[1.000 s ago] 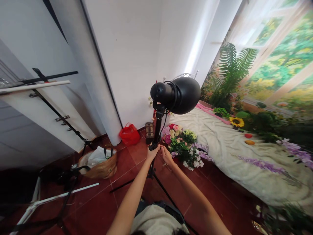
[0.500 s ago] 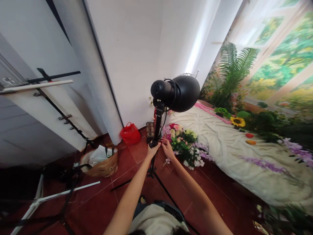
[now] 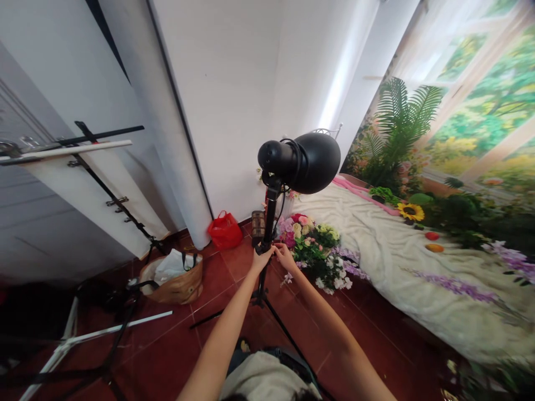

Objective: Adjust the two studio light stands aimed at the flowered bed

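A black lamp (image 3: 313,162) with a round shade sits on top of a black stand (image 3: 271,214), its cable looped around the lamp's neck. My left hand (image 3: 262,258) is wrapped round the stand's pole at a black collar. Just to the right, my right hand (image 3: 285,257) has its fingertips pinched together at the side of that collar, touching or very near it; what they grip is too small to make out. The stand's legs spread over the red tiled floor below my hands.
Artificial flowers (image 3: 313,245) lie right of the stand, beside a cream blanket (image 3: 388,256) holding a sunflower and greenery. Left are a red bag (image 3: 225,230), a wicker basket (image 3: 175,281), a white board on a stand and a white frame (image 3: 121,324). A small chest (image 3: 258,224) stands behind.
My right hand's fingers have closed together and moved slightly left and down, nearer to the collar. My left hand stays on the pole. The view has shifted slightly.
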